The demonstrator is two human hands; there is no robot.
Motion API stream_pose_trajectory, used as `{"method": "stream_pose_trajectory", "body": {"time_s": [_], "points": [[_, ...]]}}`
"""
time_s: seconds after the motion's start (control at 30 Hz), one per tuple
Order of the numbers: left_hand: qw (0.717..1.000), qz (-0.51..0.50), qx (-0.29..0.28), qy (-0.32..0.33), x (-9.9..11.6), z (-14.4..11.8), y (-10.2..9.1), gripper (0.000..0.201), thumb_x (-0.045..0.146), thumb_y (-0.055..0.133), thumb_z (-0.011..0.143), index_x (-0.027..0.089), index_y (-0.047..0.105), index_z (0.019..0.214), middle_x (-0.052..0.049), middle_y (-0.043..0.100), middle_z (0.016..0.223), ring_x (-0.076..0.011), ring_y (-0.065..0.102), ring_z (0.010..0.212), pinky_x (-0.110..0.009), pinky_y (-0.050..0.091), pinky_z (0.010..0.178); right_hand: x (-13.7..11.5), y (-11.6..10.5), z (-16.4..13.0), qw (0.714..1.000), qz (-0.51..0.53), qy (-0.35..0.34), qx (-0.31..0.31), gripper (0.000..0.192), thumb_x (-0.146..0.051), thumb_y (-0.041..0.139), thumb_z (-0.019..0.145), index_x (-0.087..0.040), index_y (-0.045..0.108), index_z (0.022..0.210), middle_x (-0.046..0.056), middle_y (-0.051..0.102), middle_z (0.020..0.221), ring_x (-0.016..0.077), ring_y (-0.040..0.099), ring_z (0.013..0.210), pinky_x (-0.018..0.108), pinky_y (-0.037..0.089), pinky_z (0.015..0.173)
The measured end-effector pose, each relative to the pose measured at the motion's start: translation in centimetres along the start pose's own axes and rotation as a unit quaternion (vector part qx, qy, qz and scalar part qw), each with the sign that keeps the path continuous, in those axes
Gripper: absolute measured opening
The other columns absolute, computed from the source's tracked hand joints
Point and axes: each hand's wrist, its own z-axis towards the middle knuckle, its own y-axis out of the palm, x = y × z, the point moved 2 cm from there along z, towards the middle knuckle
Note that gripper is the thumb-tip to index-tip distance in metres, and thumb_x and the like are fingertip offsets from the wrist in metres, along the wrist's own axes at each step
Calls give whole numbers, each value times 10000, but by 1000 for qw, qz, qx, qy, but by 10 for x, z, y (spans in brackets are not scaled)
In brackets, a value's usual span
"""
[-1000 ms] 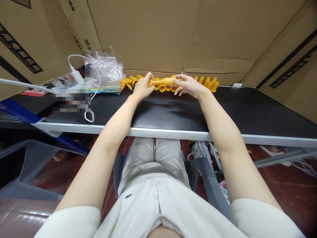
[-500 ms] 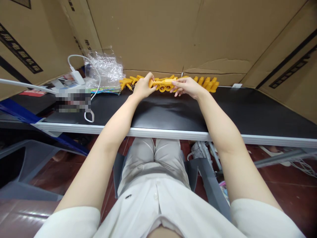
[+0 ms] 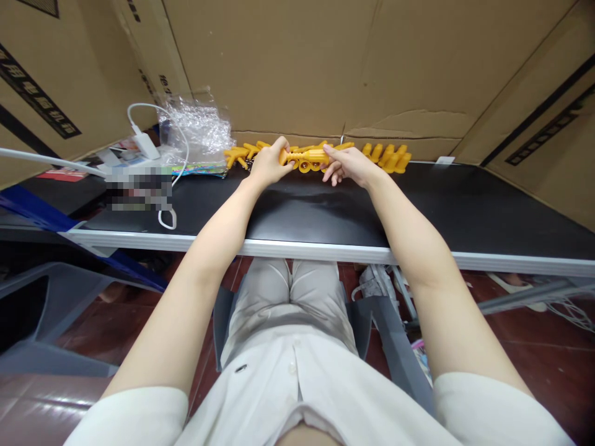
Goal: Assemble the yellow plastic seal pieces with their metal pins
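Note:
A long yellow plastic piece [image 3: 315, 155] with a ribbed, thread-like stretch and a thicker handle-like end lies level between my hands. My left hand [image 3: 268, 164] is closed around its left end, thumb and forefinger pinching it. At its right end is my right hand [image 3: 348, 166], thumb on top and the other fingers curled loosely below, seeming to hold it lightly. Just under the piece, several yellow ring-shaped ends [image 3: 304, 166] show on the table. Branched yellow parts [image 3: 239, 155] lie left of my left hand. Several yellow pegs [image 3: 388, 158] are lined up beyond my right hand.
Cardboard walls [image 3: 297, 68] enclose the black table [image 3: 316, 214] at the back and sides. On the left are clear plastic bags [image 3: 195, 133], a white charger [image 3: 146, 145] with its cable, and papers. A pale front rail [image 3: 320, 249] edges the table.
My right hand's fingers have shifted on the right end of the yellow piece, its thumb lifting and the lower fingers spreading a little. My left hand keeps its place.

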Motion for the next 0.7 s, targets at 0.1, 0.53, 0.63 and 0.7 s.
{"method": "stream_pose_trajectory", "body": {"time_s": [0.1,0.53,0.63,0.7], "points": [[1000,9,-11,-19,4,-1,-2,322,300,724,846,271,681,1163,-75,790,961,-289,714,940,-371,532,908,-1,-1,-2,1000,-7,13,-6,624,-803,720,921,-179,721,953,64,750,680,144,634,464,242,454,433],[1000,10,4,1,2,0,1,316,267,718,843,281,663,1154,-61,776,954,-288,728,967,-372,527,927,-3,-4,-3,997,-14,-60,40,412,-572,842,939,-193,687,889,46,767,796,113,685,603,204,534,577],[1000,16,7,4,6,-1,0,315,280,708,845,281,665,1157,-64,784,962,-293,734,965,-365,523,912,0,0,-1,998,-17,-27,47,598,-772,664,983,-191,699,845,52,700,645,138,654,546,231,527,538],[1000,21,7,2,9,-2,-1,306,288,703,849,275,666,1152,-70,787,972,-295,739,964,-360,521,899,2,2,2,999,-10,-11,46,702,-861,568,977,-186,727,869,40,641,561,150,623,497,247,515,508]]}}
